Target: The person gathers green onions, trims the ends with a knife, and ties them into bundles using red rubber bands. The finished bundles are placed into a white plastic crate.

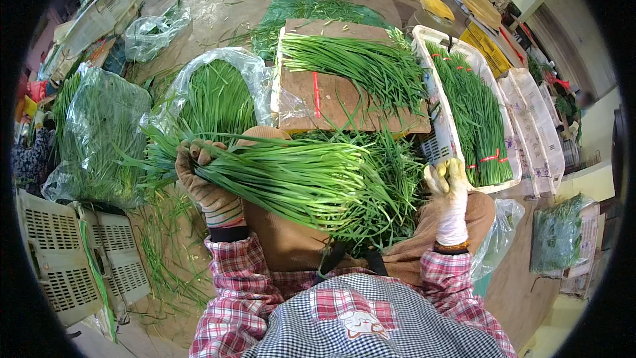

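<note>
My left hand (206, 174), in a brown soiled glove, is closed around the leafy end of a large bunch of Chinese chives (298, 179); the pale stem ends point right. My right hand (447, 179), in a whitish glove, is raised beside the white plastic crate (459, 144), its fingers partly curled; nothing is visible in it. Loose greens (397, 189) lie in a heap over my lap, below the bunch. Ahead, more chives (353, 67) lie across a brown board (348, 104), near a red strip (316, 94). In the crate stand bundles tied with red bands (487, 129).
An opened plastic bag of chives (218, 94) and a fuller clear bag (107, 134) stand at the left. Grey crates (59, 253) are at the lower left. Scattered leaves (169, 253) cover the floor there. A person's patterned sleeve (32, 154) shows at the far left.
</note>
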A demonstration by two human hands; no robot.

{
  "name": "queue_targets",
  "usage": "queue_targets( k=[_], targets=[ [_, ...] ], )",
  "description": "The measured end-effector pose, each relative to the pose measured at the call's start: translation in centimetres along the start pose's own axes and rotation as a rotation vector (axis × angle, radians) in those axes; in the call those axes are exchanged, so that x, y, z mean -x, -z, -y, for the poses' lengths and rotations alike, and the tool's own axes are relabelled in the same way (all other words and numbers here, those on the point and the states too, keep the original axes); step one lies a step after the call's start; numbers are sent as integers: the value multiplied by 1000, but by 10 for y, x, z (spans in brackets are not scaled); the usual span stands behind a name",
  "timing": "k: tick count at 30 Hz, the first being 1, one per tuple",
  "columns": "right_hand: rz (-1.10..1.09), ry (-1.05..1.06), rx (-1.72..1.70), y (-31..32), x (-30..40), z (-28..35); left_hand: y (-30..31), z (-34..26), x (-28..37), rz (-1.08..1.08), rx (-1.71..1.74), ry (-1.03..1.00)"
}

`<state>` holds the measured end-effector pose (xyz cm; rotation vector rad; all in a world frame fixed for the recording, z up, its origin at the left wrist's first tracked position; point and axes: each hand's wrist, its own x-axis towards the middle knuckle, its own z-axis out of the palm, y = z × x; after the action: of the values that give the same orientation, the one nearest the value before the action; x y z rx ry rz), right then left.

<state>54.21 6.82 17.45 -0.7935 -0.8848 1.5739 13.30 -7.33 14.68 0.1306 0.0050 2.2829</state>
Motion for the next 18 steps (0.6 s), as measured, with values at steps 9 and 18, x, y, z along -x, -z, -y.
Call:
queue_targets(
  k=[9,18],
  targets=[
    [633,376,1242,-92,24,-23,-6,9,-1,18,-118,-19],
    [652,416,1356,-84,19,-48,7,-3,-2,-44,-120,-55]
  ],
)
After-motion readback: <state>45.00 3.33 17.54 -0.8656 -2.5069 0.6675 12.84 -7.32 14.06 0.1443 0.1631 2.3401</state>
